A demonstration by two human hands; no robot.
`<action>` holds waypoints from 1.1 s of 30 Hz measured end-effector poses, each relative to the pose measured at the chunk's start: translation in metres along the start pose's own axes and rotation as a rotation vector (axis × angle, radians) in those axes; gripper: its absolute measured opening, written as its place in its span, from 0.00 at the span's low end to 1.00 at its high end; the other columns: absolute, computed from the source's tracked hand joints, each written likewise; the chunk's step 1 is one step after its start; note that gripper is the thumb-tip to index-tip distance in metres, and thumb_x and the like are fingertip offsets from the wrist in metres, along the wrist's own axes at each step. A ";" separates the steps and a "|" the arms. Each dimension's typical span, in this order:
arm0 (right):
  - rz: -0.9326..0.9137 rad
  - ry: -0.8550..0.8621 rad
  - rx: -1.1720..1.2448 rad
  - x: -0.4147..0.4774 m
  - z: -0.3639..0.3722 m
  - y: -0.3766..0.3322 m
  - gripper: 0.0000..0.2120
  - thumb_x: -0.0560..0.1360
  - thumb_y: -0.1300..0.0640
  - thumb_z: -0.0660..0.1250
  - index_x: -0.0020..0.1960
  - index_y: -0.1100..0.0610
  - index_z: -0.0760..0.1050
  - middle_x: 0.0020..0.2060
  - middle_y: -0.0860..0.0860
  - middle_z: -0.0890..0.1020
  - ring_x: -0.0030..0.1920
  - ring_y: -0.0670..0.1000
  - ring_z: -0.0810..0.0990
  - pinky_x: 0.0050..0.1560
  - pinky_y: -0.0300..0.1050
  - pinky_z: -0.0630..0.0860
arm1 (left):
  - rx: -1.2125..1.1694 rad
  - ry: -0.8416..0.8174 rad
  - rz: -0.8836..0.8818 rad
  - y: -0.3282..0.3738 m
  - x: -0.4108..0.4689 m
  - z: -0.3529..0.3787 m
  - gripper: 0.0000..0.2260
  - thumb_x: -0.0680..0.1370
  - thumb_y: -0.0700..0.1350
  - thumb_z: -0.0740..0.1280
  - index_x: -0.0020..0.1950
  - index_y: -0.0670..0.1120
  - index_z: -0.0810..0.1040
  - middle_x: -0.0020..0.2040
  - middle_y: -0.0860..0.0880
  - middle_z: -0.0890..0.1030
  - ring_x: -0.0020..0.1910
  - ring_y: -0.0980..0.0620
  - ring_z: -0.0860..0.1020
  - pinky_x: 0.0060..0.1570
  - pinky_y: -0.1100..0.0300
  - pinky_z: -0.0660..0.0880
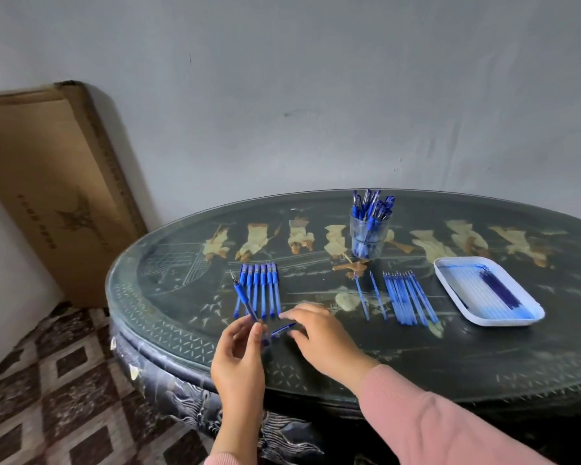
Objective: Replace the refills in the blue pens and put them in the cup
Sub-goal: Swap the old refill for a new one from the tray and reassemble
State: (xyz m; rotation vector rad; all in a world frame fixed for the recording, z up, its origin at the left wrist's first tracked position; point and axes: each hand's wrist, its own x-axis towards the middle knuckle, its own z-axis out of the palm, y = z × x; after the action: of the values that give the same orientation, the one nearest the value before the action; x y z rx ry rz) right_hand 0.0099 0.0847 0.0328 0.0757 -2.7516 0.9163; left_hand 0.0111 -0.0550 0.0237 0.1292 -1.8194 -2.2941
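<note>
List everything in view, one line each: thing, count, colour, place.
cup: one, clear, back of the table, full of blue pens
pen row: several, blue, side by side, left of centre
held pen: one, blue, tip up
pen piece: one, blue, on the table between the hands
refills: a bunch plus two apart, blue, right of centre
tray: one, white, right side, refills inside
table: one, dark, glass-topped
cardboard box: one, brown, leaning on the wall
left hand: pinches the held pen
right hand: fingers relaxed, over the pen piece
</note>
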 end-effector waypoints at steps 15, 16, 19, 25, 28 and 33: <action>0.340 0.354 0.673 0.005 -0.065 0.007 0.10 0.81 0.63 0.62 0.59 0.53 0.76 0.48 0.54 0.81 0.37 0.47 0.84 0.38 0.35 0.77 | 0.266 -0.229 0.133 0.002 -0.012 0.019 0.09 0.75 0.37 0.72 0.46 0.51 0.82 0.39 0.53 0.85 0.41 0.55 0.83 0.44 0.68 0.76; 0.348 0.406 0.806 0.005 -0.077 0.003 0.09 0.80 0.64 0.64 0.56 0.53 0.76 0.49 0.55 0.82 0.39 0.50 0.85 0.39 0.39 0.80 | 0.294 -0.273 0.155 0.003 -0.015 0.025 0.09 0.75 0.36 0.72 0.46 0.51 0.82 0.39 0.53 0.85 0.40 0.57 0.83 0.42 0.71 0.74; 0.327 0.470 0.976 0.003 -0.102 -0.006 0.07 0.78 0.64 0.67 0.52 0.54 0.76 0.47 0.58 0.84 0.42 0.55 0.86 0.43 0.47 0.83 | 0.347 -0.366 0.187 0.000 -0.022 0.041 0.11 0.75 0.36 0.72 0.46 0.52 0.82 0.40 0.55 0.84 0.40 0.58 0.82 0.43 0.70 0.75; 0.308 0.315 0.821 -0.006 -0.110 -0.008 0.08 0.78 0.64 0.66 0.53 0.53 0.76 0.49 0.55 0.81 0.43 0.53 0.86 0.43 0.50 0.84 | 0.398 -0.397 0.234 -0.009 -0.028 0.048 0.11 0.74 0.34 0.72 0.46 0.51 0.82 0.41 0.57 0.84 0.42 0.61 0.81 0.43 0.73 0.73; 0.279 0.286 0.728 -0.006 -0.109 -0.007 0.08 0.78 0.63 0.67 0.52 0.51 0.77 0.49 0.55 0.80 0.47 0.52 0.84 0.44 0.49 0.84 | 0.403 -0.395 0.221 -0.009 -0.027 0.047 0.11 0.75 0.35 0.72 0.46 0.52 0.82 0.40 0.56 0.84 0.42 0.61 0.82 0.43 0.73 0.73; 0.242 0.228 0.557 -0.005 -0.105 -0.003 0.07 0.77 0.63 0.69 0.52 0.55 0.78 0.44 0.54 0.81 0.46 0.51 0.84 0.42 0.45 0.84 | 0.415 -0.389 0.240 -0.012 -0.028 0.045 0.11 0.75 0.36 0.72 0.47 0.52 0.82 0.41 0.55 0.84 0.43 0.60 0.82 0.43 0.72 0.74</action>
State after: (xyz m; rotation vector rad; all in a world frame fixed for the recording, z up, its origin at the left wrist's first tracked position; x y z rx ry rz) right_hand 0.0371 0.1447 0.1148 -0.2542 -2.2569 1.6210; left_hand 0.0277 -0.0033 0.0210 -0.4785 -2.3308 -1.8455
